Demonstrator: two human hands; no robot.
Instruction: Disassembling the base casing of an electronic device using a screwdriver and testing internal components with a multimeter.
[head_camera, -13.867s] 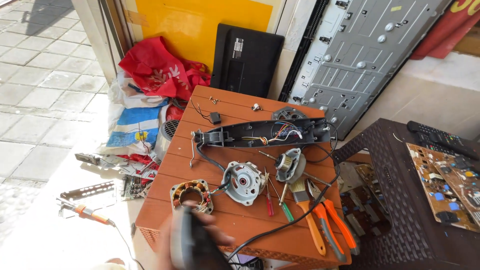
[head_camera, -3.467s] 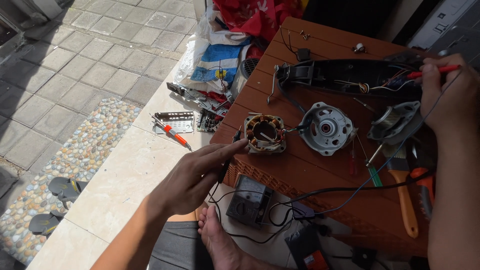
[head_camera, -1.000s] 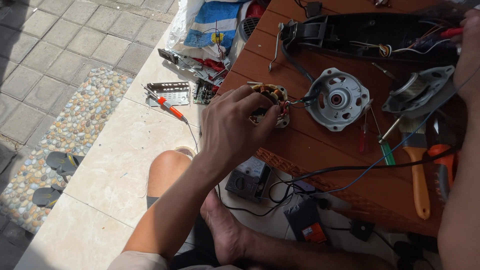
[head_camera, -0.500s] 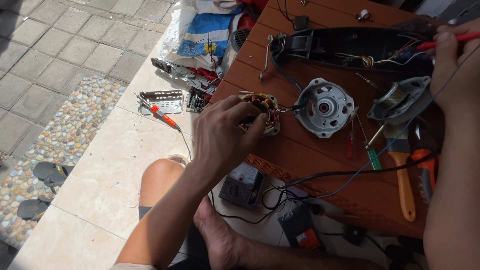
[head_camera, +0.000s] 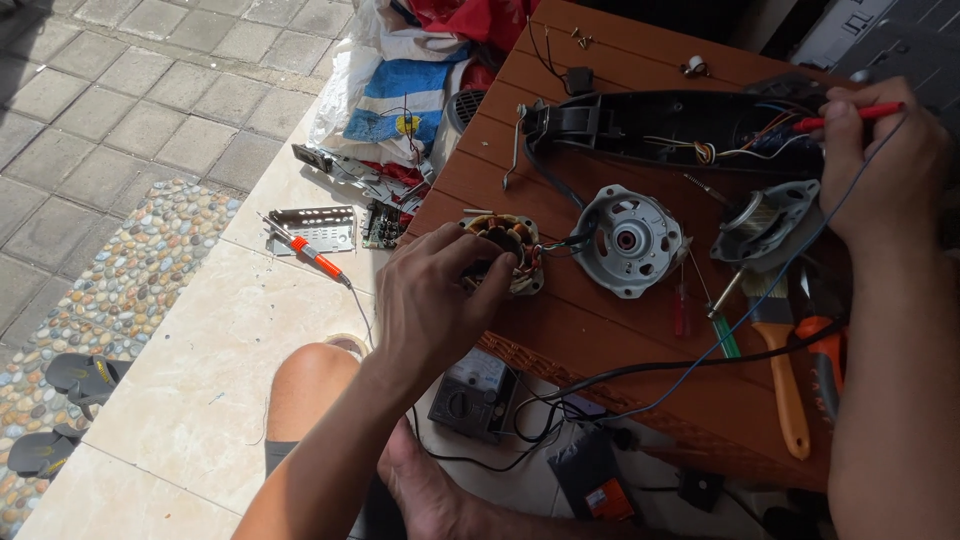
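Your left hand clamps its fingers on the copper coil near the table's front edge; your right hand pinches a red probe.

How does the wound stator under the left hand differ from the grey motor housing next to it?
The stator shows copper-coloured windings in an open ring; the motor housing is a closed grey metal disc with a centre hole. The left hand grips the stator, while the housing lies untouched. The stator sits near the table edge, the housing further in. It looks smaller than the housing. Both are round, rest on the table, and seem joined by dark wires.
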